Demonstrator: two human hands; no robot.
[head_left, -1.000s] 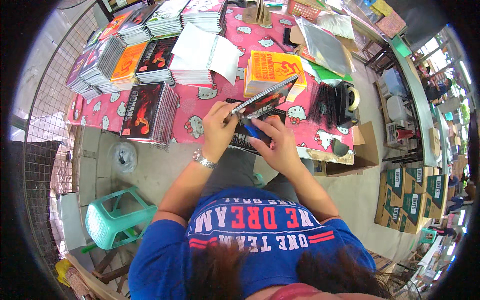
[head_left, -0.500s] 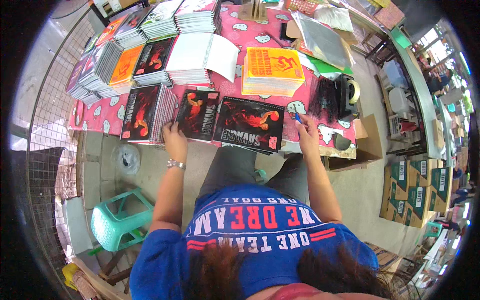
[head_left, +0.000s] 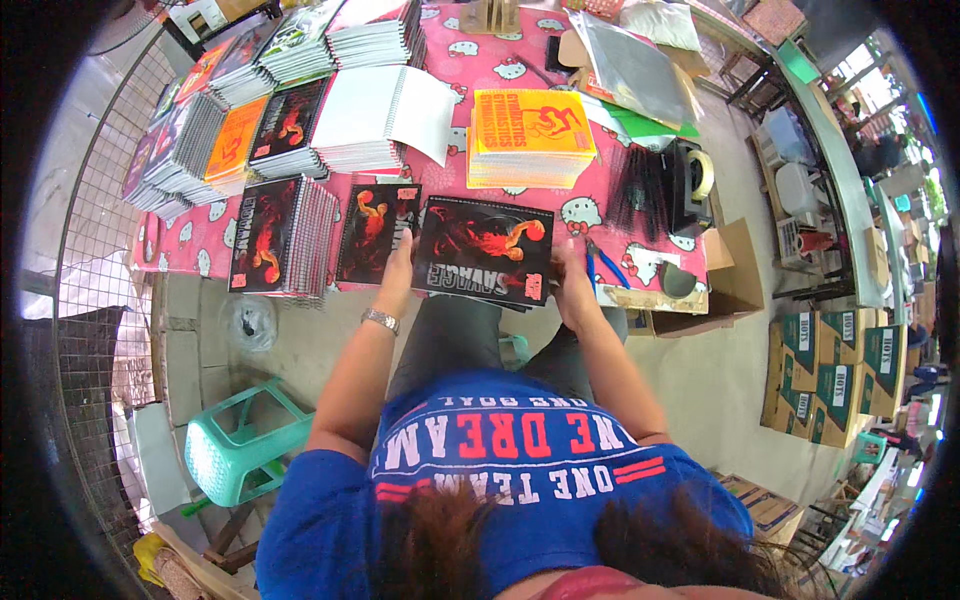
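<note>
A small pile of black spiral notebooks [head_left: 485,250], with a fiery figure on the top cover, lies near the front edge of the table. My left hand [head_left: 397,272] is closed at its left side, thumb up, other fingers mostly hidden. At the right side my right hand [head_left: 573,288] grips the edge, fingertips partly out of sight. Blue-handled pliers [head_left: 600,265] lie just right of that hand. Left of the pile is another black notebook [head_left: 372,235], beside my left hand. Farther left stands a stack of black notebooks [head_left: 265,240] with its spiral bindings facing right.
Behind are a stack of orange-yellow notebooks [head_left: 530,140], an open white-paged stack [head_left: 375,120] and several other notebook stacks. Black binding coils [head_left: 640,190] and a tape dispenser [head_left: 690,185] sit at right. A green stool [head_left: 240,440] stands on the floor left.
My right hand has let go of the pliers, which now lie on the table, and has come to the pile. My left hand has moved right from the left stack to the pile.
</note>
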